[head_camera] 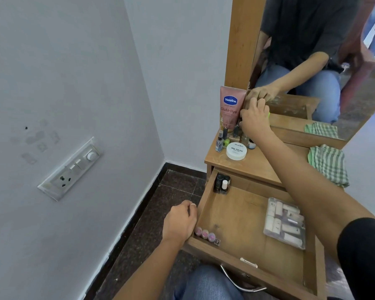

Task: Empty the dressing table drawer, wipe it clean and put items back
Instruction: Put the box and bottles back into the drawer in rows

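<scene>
Inside the drawer (pixel 236 215) we find open floor between the corner bottles (pixel 222 184) and the plastic pack (pixel 285 224); on the tabletop (pixel 254 164), clustered bottles (pixel 236 132) and a jar (pixel 236 150) block the left.

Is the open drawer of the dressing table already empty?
No, the drawer holds small bottles in its far left corner, pink-capped bottles at the near left and a clear packet on the right.

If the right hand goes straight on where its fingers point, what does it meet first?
The right hand would probably meet the wall mirror by its wooden frame, beside the pink Vaseline tube; depth is unclear.
</scene>
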A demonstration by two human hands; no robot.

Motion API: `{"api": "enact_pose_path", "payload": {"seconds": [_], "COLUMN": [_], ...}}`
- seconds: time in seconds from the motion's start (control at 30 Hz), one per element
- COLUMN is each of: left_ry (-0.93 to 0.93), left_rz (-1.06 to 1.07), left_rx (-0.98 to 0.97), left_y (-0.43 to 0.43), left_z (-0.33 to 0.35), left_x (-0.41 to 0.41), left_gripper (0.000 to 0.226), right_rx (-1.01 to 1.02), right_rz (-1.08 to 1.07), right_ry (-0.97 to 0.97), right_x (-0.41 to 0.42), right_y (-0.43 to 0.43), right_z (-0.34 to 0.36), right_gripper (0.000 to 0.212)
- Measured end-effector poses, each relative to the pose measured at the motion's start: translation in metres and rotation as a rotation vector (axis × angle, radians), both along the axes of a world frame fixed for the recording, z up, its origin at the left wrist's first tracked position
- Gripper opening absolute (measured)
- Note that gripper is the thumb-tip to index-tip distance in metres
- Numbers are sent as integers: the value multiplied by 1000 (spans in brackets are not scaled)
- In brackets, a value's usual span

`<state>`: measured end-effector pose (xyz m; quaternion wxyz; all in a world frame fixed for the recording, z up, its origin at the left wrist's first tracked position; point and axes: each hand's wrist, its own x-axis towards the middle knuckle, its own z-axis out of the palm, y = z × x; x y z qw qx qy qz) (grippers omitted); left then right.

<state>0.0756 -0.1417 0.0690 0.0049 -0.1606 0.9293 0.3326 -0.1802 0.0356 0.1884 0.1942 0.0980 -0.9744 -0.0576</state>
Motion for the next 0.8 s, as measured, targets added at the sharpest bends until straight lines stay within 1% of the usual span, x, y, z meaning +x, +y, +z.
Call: {"api": "enact_pose_path", "payload": {"seconds": [0.13, 0.3, 0.4, 0.5, 0.57, 0.63, 0.7, 0.8], "left_ry": [-14, -18, -19, -18, -20, -21, -26, -31], "left_rz": [-2, -4, -4, -3, -2, -2, -4, -2], "left_rx": [11, 17, 13, 13, 5, 0, 2, -4], "left_y": [0, 0, -1, 0, 0, 0, -1, 0], "left_z": [-1, -2, -2, -1, 0, -1, -1, 0], "left_x": [0, -1, 0, 0, 0, -1, -1, -1], "left_gripper": [29, 29, 30, 30, 30, 30, 30, 30], "right_rx": [-80, -277, -417, -585, -647, -668, -686, -604], "right_rz": [12, 87, 140, 234, 294, 318, 310, 250], "right_ry": [94, 219, 258, 167, 79, -46, -224, -425], "right_x": [2, 13, 26, 48, 69, 93, 116, 140], "right_y": [5, 22, 31, 38, 40, 39, 39, 37], "right_z": [27, 72, 87, 86, 75, 52, 19, -43], "right_gripper": [17, 26, 25, 25, 21, 13, 7, 6]}}
